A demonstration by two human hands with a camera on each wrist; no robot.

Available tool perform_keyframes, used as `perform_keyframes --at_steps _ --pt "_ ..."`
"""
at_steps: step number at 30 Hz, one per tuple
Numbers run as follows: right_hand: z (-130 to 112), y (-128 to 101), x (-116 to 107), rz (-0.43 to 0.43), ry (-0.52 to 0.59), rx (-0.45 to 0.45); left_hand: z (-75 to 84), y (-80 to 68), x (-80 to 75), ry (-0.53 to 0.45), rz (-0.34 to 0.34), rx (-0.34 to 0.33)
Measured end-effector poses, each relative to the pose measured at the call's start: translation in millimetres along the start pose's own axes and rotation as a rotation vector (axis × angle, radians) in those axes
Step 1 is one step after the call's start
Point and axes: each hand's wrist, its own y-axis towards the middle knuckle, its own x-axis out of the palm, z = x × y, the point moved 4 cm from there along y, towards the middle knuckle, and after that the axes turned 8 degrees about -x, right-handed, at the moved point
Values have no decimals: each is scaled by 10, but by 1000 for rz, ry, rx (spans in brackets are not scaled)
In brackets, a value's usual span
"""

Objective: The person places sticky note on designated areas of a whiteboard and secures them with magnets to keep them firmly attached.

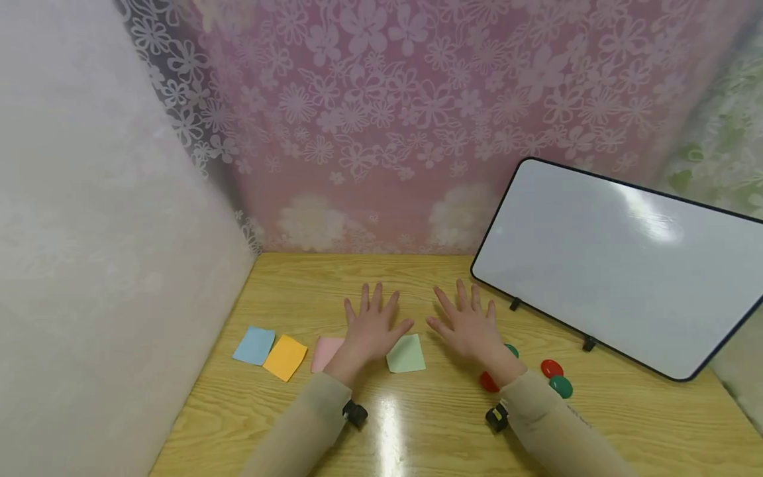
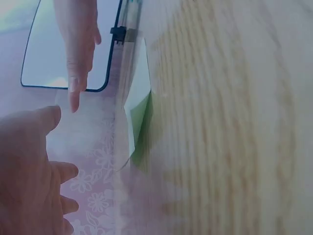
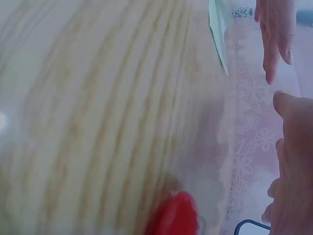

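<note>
1. Left hand [image 1: 371, 331] and right hand [image 1: 471, 328] are well apart, fingers straight and spread, holding nothing; both wrist views show them raised off the table [image 1: 441, 424].
2. Pink paper square [image 1: 326, 352] lies under the left wrist's outer side; its right part is hidden by the hand and wrist.
3. Pale green paper square [image 1: 406, 354] sits between the hands, just beside the left thumb; one edge stands up off the wood in the left wrist view.
4. Right wrist covers parts of a red disc [image 1: 489, 382] and a green disc [image 1: 512, 350]; full outlines can't be made out.
5. Right of the right forearm: second red disc [image 1: 552, 368], second green disc [image 1: 561, 386], touching.
6. Farther left of the left hand: orange square [image 1: 285, 358], then blue square [image 1: 254, 346].
7. Whiteboard [image 1: 614, 258], beyond and right of the right hand; right corner cut off, glare on its surface.
</note>
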Motion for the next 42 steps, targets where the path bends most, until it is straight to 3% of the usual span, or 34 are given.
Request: perform_keyframes --at_steps 20,32,42 --pt "-15 -149 -192 38 140 -36 60 -162 -143 -235 66 32" --pt "90 -230 -363 75 160 -15 81 -137 -178 -253 84 28" --pt "174 -348 -446 80 181 -8 72 -200 -215 -253 73 17"
